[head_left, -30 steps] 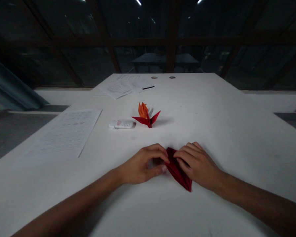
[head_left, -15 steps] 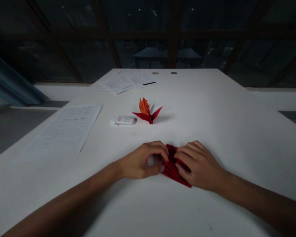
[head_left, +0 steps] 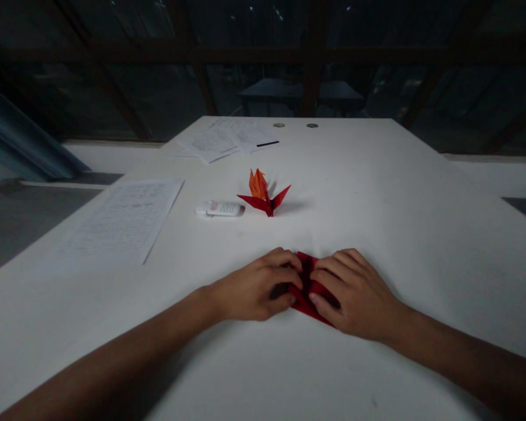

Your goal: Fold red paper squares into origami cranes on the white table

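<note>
head view: the red folded paper point(head_left: 307, 280) is held on the table point(head_left: 421, 234) between both hands, its left edge pinched by the half-curled left hand point(head_left: 263, 286), its right part covered and pressed by the loosely bent fingers of the right hand point(head_left: 355, 292).

My left hand point(head_left: 263, 286) and right hand point(head_left: 355, 292) are bare, with slender, jointed fingers. My left forearm point(head_left: 149, 336) and right forearm point(head_left: 456, 351) are bare too, slim and smooth in outline, narrowing toward my wrists.
</note>
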The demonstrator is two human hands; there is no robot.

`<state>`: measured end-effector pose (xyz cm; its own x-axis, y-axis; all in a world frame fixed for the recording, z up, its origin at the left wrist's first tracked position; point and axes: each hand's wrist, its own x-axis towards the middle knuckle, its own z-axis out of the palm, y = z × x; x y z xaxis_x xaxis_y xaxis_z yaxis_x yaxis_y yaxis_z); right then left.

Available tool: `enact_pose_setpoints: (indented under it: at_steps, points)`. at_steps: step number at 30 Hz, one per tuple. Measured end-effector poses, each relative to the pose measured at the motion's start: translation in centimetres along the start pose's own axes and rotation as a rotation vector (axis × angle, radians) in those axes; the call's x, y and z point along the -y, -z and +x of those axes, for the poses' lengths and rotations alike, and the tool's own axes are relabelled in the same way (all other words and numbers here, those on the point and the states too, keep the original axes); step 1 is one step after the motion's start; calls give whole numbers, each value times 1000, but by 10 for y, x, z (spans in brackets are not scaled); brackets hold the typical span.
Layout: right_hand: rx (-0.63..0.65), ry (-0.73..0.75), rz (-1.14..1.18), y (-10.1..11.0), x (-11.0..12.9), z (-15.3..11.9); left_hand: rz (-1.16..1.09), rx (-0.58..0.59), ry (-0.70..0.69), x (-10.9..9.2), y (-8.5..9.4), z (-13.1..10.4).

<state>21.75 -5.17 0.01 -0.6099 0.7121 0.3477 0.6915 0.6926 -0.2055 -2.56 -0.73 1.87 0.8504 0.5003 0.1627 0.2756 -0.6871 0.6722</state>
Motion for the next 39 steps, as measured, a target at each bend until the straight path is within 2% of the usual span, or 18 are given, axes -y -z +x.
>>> enact_pose_setpoints:
  at_steps: [7, 14, 19, 23, 28, 31, 35, 39]
  points:
    - [17, 31, -16, 2, 1, -2, 58, -50, 63, 1, -6, 2]
    - [1, -27, 14, -1, 5, -2, 110, -184, 198, 2, -22, 5]
    - [19, -46, 27, -2, 7, -2, 170, -299, 244, 1, -27, 4]
    - [39, -92, 86, -2, 8, -1, 193, -272, 249, 4, -26, 2]
    - [56, -115, 144, -2, 4, 0, 104, -256, 258, 6, -23, 1]
    - [33, -127, 166, -4, 1, 0, 37, -245, 258, 7, -22, 0]
    - [-33, -226, 181, -7, -1, 1, -40, -224, 229, 7, -20, -1]
    - [-3, -264, 204, -8, -3, 4, -90, -236, 209, 8, -22, -2]
